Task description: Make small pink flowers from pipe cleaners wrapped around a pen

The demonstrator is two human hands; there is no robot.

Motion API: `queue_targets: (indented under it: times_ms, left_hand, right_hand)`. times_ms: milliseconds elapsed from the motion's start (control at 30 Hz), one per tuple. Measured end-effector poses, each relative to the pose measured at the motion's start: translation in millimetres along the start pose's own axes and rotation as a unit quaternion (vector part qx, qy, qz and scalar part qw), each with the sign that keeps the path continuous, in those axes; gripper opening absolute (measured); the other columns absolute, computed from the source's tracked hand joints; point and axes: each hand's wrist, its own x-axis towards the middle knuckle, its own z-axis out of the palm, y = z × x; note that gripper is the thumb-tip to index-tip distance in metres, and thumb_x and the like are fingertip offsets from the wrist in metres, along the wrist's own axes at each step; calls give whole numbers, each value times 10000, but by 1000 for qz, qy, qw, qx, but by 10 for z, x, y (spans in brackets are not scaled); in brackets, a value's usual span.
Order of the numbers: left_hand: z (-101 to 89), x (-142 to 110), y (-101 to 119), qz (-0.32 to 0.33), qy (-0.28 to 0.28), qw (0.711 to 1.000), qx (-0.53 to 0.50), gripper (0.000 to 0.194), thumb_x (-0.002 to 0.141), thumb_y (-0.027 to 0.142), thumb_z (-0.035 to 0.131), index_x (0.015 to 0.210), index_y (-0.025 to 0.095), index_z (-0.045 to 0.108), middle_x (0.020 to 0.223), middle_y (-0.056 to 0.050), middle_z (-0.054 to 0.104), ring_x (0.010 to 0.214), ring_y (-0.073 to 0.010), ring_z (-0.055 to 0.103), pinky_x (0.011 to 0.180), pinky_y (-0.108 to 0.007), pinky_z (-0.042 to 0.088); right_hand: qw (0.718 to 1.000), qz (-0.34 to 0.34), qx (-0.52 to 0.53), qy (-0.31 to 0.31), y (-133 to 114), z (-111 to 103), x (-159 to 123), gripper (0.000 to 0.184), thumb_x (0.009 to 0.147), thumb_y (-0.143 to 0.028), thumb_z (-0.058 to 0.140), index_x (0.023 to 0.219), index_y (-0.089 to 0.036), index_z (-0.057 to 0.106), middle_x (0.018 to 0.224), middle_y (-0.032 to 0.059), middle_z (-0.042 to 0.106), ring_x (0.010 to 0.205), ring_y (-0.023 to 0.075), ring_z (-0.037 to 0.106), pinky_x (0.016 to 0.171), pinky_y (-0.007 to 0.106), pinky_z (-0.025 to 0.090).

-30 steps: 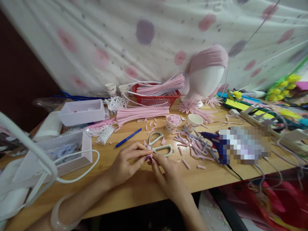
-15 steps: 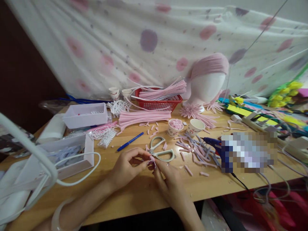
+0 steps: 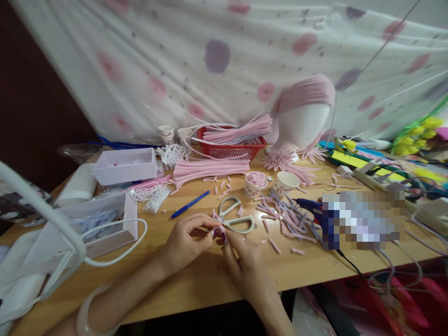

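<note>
My left hand (image 3: 191, 239) and my right hand (image 3: 244, 255) meet fingertip to fingertip over the front of the wooden table. Both pinch a small pink piece of pipe cleaner (image 3: 221, 228), mostly covered by the fingers. Just beyond the fingertips lie scissors (image 3: 241, 225) with pale handles; their blades are hidden by my hands. A blue pen (image 3: 190, 204) rests to the left of the scissors. Behind them stand a paper cup (image 3: 255, 184) filled with curled pink pieces and a second paper cup (image 3: 286, 182). Cut pink and grey-purple pipe cleaner pieces (image 3: 292, 217) lie scattered to the right.
A blue glue gun (image 3: 315, 210) lies right, partly pixelated, its cord trailing off the front edge. Behind are a red basket (image 3: 231, 151), a bundle of pink pipe cleaners (image 3: 212, 171) and a foam head (image 3: 303, 121). White boxes (image 3: 124, 165) and a white lamp arm (image 3: 45, 214) occupy the left.
The view shifted slightly, so the table things sit a little lower and further right than a second ago. My fingers have shifted slightly around the pink piece, which both hands still pinch.
</note>
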Motion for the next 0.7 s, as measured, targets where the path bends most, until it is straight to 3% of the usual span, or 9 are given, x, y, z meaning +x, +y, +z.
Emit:
queue_targets:
  times_ms: [167,333,500,700]
  left_hand:
    - [13,9,-2,-2,19,999,26,144,785,148,587,844,149,719,830,-56,726,719,-150,701,655,-239,598]
    - [33,-39,-15,72,3,993,95,164,770,96,592,873,181,687,851,-38,737,756,-150,704,694,-251,592]
    - [83,-97,-25,58,16,997,56,287,783,100,587,1034,203,491,816,-1,730,736,-139,714,701,-264,599]
    - [85,-117,1,69,-3,996,54,290,809,100,577,990,228,389,781,26,721,678,-116,697,673,-244,585]
  right_hand:
    - [994,74,76,-30,-78,4,44,215,944,-164,438,1052,-185,623,847,47,715,755,166,683,688,237,506]
    - [979,156,89,-97,-133,19,92,215,980,-271,406,967,-171,596,799,55,670,703,177,642,624,255,483]
    - [981,139,74,-116,-80,69,90,329,1013,-265,295,1255,-152,486,989,118,686,824,214,661,690,302,490]
    - [986,135,52,-86,-47,68,85,314,998,-217,288,1044,-160,594,798,71,657,712,199,619,659,292,460]
